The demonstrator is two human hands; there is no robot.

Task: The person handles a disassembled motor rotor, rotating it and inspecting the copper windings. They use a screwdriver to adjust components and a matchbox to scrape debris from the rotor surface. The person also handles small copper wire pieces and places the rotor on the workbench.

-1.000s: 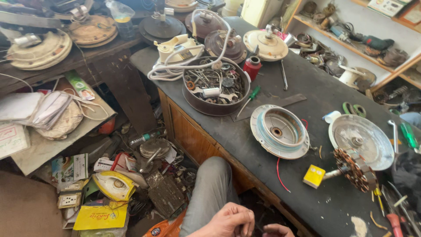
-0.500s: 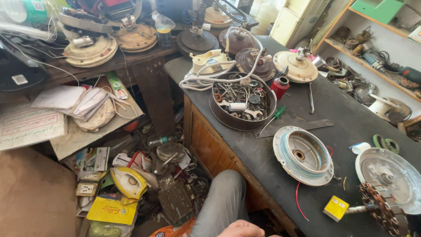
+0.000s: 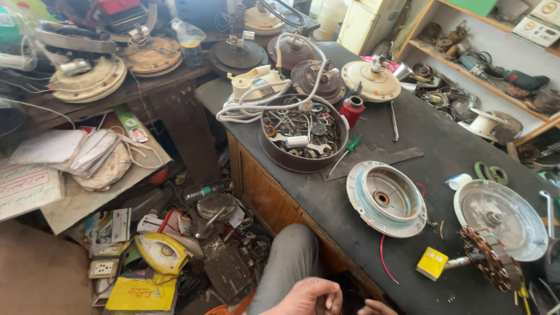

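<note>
The left hand (image 3: pixel 308 297) sits at the bottom edge of the view, above a grey-trousered knee (image 3: pixel 289 256), fingers curled inward and knuckles up; whether it grips anything I cannot tell, since the palm faces away; the right hand (image 3: pixel 378 307) shows only as a sliver of fingers at the frame edge, its state impossible to judge. Nearest to both is a thin red wire (image 3: pixel 385 265) trailing across the dark surface (image 3: pixel 326 201) toward them, apart from the fingers as far as the view shows.

Judging by the layout, a fan motor lies disassembled: the round white housing (image 3: pixel 386 198) with its central bearing rests open-side up; beside it, to the right, a wound core on a shaft (image 3: pixel 490 262) lies against a shallow metal cover (image 3: pixel 501 219), and a small yellow box (image 3: pixel 432 263) sits just at the shaft's end; so the taking apart looks done, while nothing shows any reassembly begun.

Farther off, a round pan of loose nuts and spanners (image 3: pixel 303 135) stands near the surface's edge, a green-handled screwdriver (image 3: pixel 345 153) leaning beside it, a small red can (image 3: pixel 351 111) just behind; a yellow clothes iron (image 3: pixel 163 252) lies among clutter on the floor.

Hidden: the hands' undersides, anything between them, and the right end of the surface, which is cut off.
</note>
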